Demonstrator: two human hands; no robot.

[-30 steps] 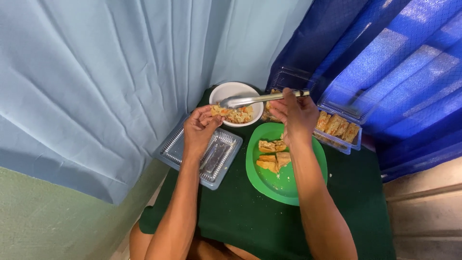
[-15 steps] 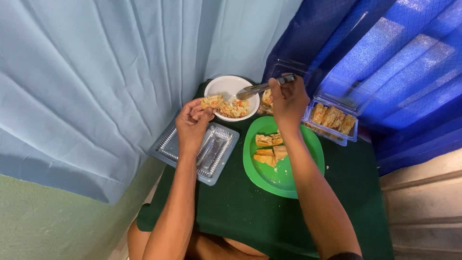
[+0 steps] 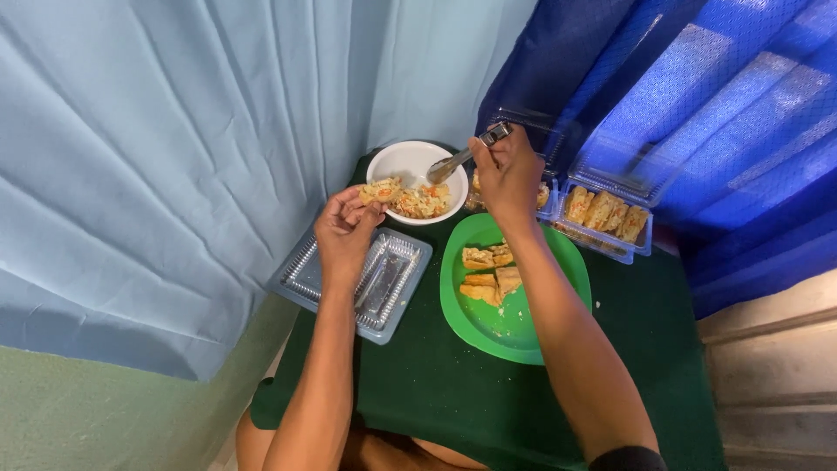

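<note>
Two hands are up over the white bowl (image 3: 410, 166), and that bowl is our landmark in this single head view. It sits at the far edge of the dark green table (image 3: 436, 392), tight against the pale blue curtain (image 3: 174, 131).

The left hand (image 3: 344, 231) hangs at the bowl's near left rim, fingers and thumb pinched together on a filled food piece (image 3: 382, 189) topped with an orange-flecked mix; that piece hovers right over the rim. Inside the bowl, on its near side, lies more of the same filling (image 3: 425, 201).

The right hand (image 3: 507, 174) is just right of the bowl, fingers curled tight round the handle of a metal spoon (image 3: 453, 161). The spoon slants down leftward, its bowl end tipped over the white bowl's inside, just above the filling.

Near-left of the bowl, under the left wrist, sits an empty clear plastic tray (image 3: 388, 283) with ribbed walls. Near-right of the bowl lies the green plate (image 3: 540, 323), carrying a few tan cut pieces (image 3: 486, 272) on its left half and some crumbs.

Further right of the bowl, beyond the right hand, an open clear container (image 3: 610, 235) holds a row of golden-brown pieces (image 3: 606, 212). A second container just beside the bowl is mostly hidden behind the right hand. Dark blue fabric (image 3: 697, 131) hangs behind them.
</note>
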